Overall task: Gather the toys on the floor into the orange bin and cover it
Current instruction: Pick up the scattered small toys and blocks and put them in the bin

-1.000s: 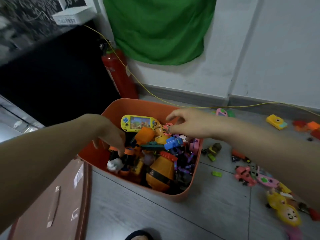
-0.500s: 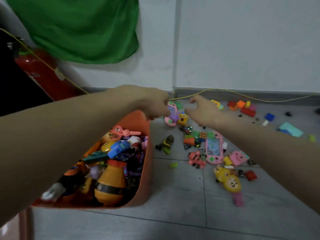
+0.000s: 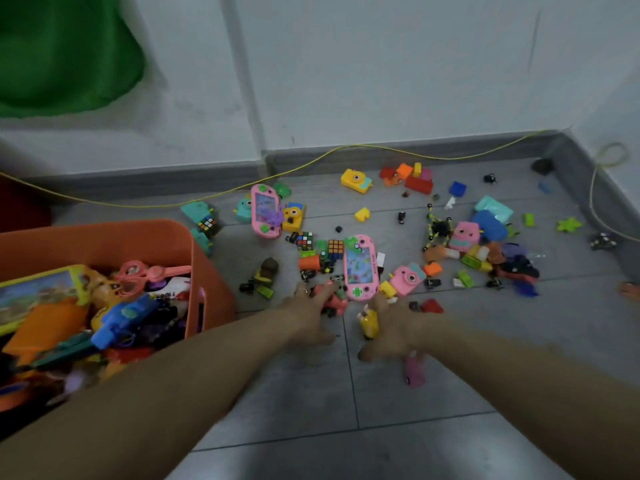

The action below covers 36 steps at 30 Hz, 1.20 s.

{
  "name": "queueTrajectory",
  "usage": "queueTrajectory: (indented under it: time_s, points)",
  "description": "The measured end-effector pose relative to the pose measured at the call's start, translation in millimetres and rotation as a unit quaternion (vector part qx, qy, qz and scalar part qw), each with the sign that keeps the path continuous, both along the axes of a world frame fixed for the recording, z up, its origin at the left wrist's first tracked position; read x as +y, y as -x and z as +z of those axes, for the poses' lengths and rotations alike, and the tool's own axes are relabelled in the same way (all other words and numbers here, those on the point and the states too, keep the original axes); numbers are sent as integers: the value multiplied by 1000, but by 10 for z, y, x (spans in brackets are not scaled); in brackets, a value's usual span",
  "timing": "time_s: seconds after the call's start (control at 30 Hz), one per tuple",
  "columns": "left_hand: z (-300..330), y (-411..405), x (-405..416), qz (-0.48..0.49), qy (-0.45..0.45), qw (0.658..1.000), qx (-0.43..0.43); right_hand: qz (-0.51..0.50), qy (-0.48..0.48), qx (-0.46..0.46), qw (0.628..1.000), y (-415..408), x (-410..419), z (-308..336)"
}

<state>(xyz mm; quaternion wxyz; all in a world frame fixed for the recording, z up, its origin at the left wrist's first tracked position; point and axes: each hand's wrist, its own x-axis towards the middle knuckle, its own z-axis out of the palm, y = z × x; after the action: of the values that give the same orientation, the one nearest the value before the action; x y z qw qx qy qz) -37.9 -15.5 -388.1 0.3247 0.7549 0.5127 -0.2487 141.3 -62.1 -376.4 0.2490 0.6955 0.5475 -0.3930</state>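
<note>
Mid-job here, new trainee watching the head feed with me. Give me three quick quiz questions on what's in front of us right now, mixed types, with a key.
1. True or false: the orange bin already has its cover on.
2. Multiple choice: the left hand reaches onto which toy? A) the yellow camera toy by the wall; B) the pinkish-red toy just left of the nearer pink handheld game; C) the blue block.
3. Fill in: the right hand rests over a small ______ toy on the floor.

Key: 1 false, the bin stands open with toys piled inside; 2 B; 3 yellow.
</note>
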Motion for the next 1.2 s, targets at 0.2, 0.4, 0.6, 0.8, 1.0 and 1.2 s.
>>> queueTrajectory:
  time_s: [0.2, 0.4, 0.6, 0.8, 1.0, 1.2]
  points:
    - [-39, -199, 30, -30, -34, 999, 19, 45, -153, 27, 987, 83, -93, -212]
    - [-29, -248, -25, -63, -77, 994, 39, 29, -159, 114, 980, -230, 50, -163]
    - [-24, -166, 72, -52, -102, 993, 33, -37, -289, 131, 948, -682, 264, 19]
    - [-56, -29, 61, 20, -48, 997, 55, 63, -215, 23, 974, -983, 279, -121]
    - [-76, 91, -77, 6, 6, 997, 74, 110, -209, 12, 972, -889, 238, -219]
    - [-138, 82, -177, -81, -103, 986, 103, 123, -205, -10, 971, -800, 171, -306]
